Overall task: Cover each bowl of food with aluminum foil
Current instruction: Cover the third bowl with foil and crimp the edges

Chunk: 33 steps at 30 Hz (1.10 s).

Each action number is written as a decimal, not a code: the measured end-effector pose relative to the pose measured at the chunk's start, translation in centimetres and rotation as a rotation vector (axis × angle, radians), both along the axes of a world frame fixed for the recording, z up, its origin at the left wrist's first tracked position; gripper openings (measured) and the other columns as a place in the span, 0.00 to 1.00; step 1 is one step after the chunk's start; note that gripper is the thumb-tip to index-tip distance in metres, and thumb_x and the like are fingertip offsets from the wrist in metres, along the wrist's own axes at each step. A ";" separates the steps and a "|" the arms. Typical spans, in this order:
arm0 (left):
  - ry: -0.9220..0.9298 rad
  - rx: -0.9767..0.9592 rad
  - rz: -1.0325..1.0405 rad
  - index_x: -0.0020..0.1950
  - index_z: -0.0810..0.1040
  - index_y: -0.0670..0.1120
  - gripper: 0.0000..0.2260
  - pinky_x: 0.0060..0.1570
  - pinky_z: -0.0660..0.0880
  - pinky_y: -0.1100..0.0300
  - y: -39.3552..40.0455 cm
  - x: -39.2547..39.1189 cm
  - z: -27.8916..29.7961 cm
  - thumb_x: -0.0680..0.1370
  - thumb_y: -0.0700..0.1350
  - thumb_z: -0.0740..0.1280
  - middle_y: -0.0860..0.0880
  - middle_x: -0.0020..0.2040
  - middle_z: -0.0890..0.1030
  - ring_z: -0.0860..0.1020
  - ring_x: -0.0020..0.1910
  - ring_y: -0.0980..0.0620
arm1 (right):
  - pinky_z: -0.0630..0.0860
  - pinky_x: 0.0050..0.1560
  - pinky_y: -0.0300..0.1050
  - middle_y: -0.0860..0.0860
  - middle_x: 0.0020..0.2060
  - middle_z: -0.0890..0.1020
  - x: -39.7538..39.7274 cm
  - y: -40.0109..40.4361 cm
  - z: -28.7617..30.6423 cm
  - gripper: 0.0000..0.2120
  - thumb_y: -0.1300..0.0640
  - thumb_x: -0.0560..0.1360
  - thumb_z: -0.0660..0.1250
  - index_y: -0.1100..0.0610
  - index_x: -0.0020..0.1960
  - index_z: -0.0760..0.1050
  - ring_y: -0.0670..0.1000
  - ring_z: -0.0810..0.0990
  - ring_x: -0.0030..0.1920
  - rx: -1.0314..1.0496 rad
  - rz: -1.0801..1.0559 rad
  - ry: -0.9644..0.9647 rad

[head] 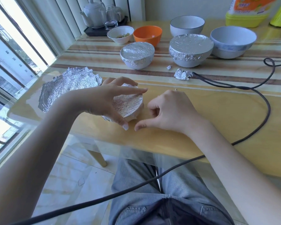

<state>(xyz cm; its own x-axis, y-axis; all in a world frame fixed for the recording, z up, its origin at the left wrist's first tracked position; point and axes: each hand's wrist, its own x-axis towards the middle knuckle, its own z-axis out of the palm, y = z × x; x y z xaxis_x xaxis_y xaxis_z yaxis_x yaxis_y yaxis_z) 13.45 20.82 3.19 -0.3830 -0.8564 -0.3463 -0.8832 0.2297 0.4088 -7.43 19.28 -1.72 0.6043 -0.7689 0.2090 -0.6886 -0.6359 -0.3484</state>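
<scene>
Head view, left hand [104,101] curled round small foil-covered bowl [128,104] at table [217,120] near edge, right hand [169,109] just beside at 3 o'clock, fingers loosely curled, holding nothing, loose foil sheet [66,88] at 10 o'clock, two covered bowls [137,54] at 12 o'clock.

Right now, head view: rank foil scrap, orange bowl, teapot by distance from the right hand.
1. Foil scrap, just beyond the right hand.
2. Orange bowl, farther back, mid-table.
3. Teapot, far left corner, on the tray.

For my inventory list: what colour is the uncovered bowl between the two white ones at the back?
Orange bowl, seen clearly in the head view.
</scene>
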 end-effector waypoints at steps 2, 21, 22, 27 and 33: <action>0.002 0.004 0.000 0.63 0.58 0.83 0.44 0.69 0.55 0.54 0.0 0.0 0.0 0.50 0.71 0.73 0.75 0.65 0.55 0.54 0.68 0.62 | 0.66 0.36 0.43 0.45 0.22 0.69 0.3 0.7 -0.6 0.31 0.26 0.61 0.65 0.53 0.25 0.63 0.49 0.71 0.31 -0.001 -0.025 -0.005; 0.004 -0.045 0.014 0.63 0.57 0.83 0.45 0.70 0.55 0.54 0.2 -0.1 0.0 0.49 0.73 0.71 0.78 0.63 0.55 0.55 0.69 0.62 | 0.63 0.73 0.44 0.47 0.71 0.68 1.8 6.1 -1.9 0.29 0.71 0.78 0.57 0.56 0.76 0.58 0.39 0.67 0.69 1.026 -0.123 -1.032; 0.003 -0.046 0.015 0.63 0.57 0.83 0.45 0.70 0.55 0.54 0.2 -0.1 0.0 0.49 0.73 0.71 0.78 0.63 0.55 0.55 0.69 0.61 | 0.65 0.72 0.45 0.48 0.69 0.72 1.8 5.9 -2.3 0.27 0.70 0.78 0.59 0.57 0.75 0.62 0.41 0.71 0.67 0.999 -0.183 -1.063; 0.003 -0.041 0.011 0.63 0.57 0.82 0.45 0.69 0.56 0.55 0.2 -0.1 -0.1 0.49 0.73 0.71 0.78 0.63 0.55 0.55 0.67 0.62 | 0.78 0.54 0.40 0.50 0.48 0.85 1.2 4.0 -2.4 0.17 0.60 0.69 0.76 0.58 0.57 0.79 0.45 0.83 0.48 0.711 -0.308 -0.995; 0.014 -0.022 0.017 0.64 0.59 0.81 0.45 0.67 0.55 0.55 0.2 -0.2 0.1 0.52 0.69 0.76 0.79 0.61 0.55 0.54 0.65 0.65 | 0.81 0.48 0.46 0.51 0.39 0.85 1.9 3.1 -2.3 0.14 0.60 0.62 0.81 0.58 0.42 0.78 0.49 0.84 0.40 0.551 -0.259 -0.919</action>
